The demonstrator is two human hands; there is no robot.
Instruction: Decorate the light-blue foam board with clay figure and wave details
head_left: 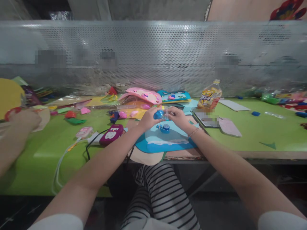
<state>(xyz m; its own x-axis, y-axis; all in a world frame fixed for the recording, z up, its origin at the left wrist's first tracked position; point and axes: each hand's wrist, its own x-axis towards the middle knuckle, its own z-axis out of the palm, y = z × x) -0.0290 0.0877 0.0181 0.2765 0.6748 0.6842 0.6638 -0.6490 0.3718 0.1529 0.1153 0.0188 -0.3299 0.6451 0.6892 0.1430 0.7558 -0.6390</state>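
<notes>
My left hand (149,117) is closed around a small blue foam piece (158,114), held just above the table. My right hand (177,117) meets it from the right, fingers pinched on a small clear wrapper or bit I cannot name. Both hands hover over a blue felt sheet (165,140) with a white wave edge and a little blue figure (164,128) on it. The sheet lies on a green table (251,134) at its front edge.
Pink and blue felt crafts (144,94) are piled behind my hands. A purple device (111,134) with a cable lies to the left, a snack bag (210,97) and a phone (229,126) to the right. Another person's arm (14,134) reaches in at far left. A perforated metal screen (153,54) backs the table.
</notes>
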